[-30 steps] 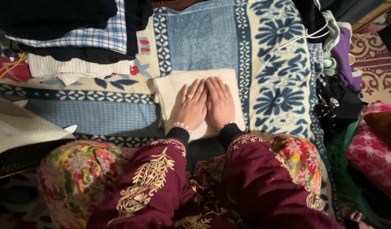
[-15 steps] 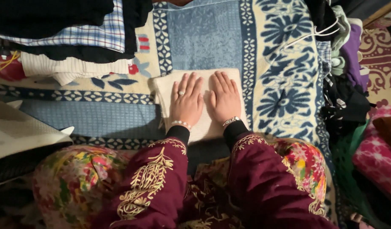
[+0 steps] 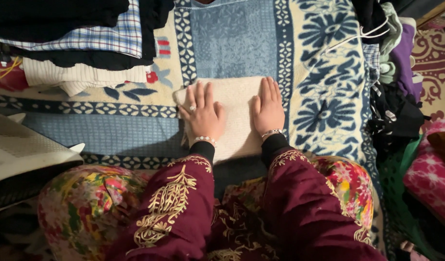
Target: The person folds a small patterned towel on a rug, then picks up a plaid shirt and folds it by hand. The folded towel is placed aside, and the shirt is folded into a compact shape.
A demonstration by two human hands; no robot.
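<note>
Head view, looking straight down over your lap. Your left hand (image 3: 203,116) lies flat and released, palm down, on the left part of a folded cream cloth (image 3: 236,111); it grasps nothing, and its fingers point toward 12 o'clock with the thumb spread toward 10 o'clock at the cloth's left edge. A ring shows on one finger and a bead bracelet at the wrist. Your right hand (image 3: 269,108) also lies flat and released, palm down, on the right part of the same cloth, fingers together and pointing to 12 o'clock, with a bracelet at the wrist. The two hands are apart, with a bare strip of the cloth between them.

The cream cloth sits at the centre of the view, folded to a rough rectangle, resting on a blue and cream patterned blanket (image 3: 232,43) that covers the surface under it. Its near edge lies just beyond your maroon embroidered sleeves (image 3: 179,208).

At 10 o'clock from the cloth stands a stack of folded clothes (image 3: 82,43): dark pieces, a blue checked piece and a cream ribbed piece at the bottom. At 3 o'clock lies a loose heap of clothes (image 3: 391,72) in dark, purple and pale green. At 8 o'clock a white textured object (image 3: 24,150) lies near your floral-covered knee (image 3: 82,203).
</note>
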